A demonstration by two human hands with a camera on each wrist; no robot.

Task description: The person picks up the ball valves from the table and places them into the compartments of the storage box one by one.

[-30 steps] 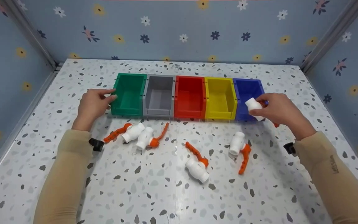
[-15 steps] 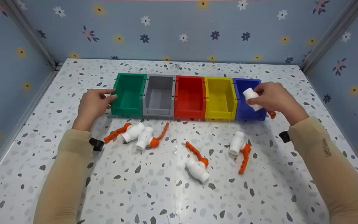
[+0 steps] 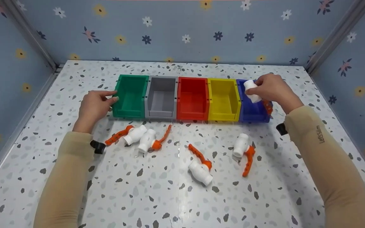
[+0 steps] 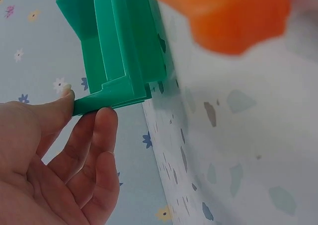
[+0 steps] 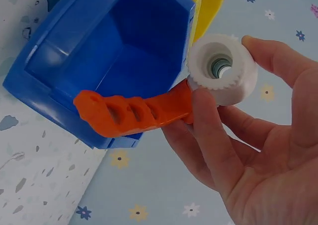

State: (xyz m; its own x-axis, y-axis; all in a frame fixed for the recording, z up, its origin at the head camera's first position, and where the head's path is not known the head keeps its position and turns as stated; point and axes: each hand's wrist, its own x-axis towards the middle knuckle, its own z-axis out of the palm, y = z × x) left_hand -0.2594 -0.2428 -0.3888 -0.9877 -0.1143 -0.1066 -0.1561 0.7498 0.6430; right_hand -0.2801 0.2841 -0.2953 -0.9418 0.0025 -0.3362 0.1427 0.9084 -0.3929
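Right hand (image 3: 275, 91) is gripping a white, orange-levered plastic valve (image 5: 244, 83) near an open blue plastic bin (image 3: 254, 116); left hand (image 3: 93, 106) is pinching a green plastic bin (image 3: 128, 113).

Green bin (image 3: 131, 95), grey bin (image 3: 162, 96), red bin (image 3: 193, 96), yellow bin (image 3: 223, 96), blue bin (image 3: 251, 110): one each, five bins in all. Valves (image 3: 200, 173): five, four on the table (image 3: 166, 202), one held. One left hand (image 3: 92, 109), one right hand (image 3: 274, 90). Sleeves (image 3: 67, 177): two.

Five storage bins (image 3: 192, 98) stand in one row on the table (image 3: 138, 199). Before them lie four ball valves (image 3: 201, 173); a fifth valve (image 3: 251, 95) is in the right hand (image 3: 273, 89), above the rightmost bin (image 3: 252, 112).
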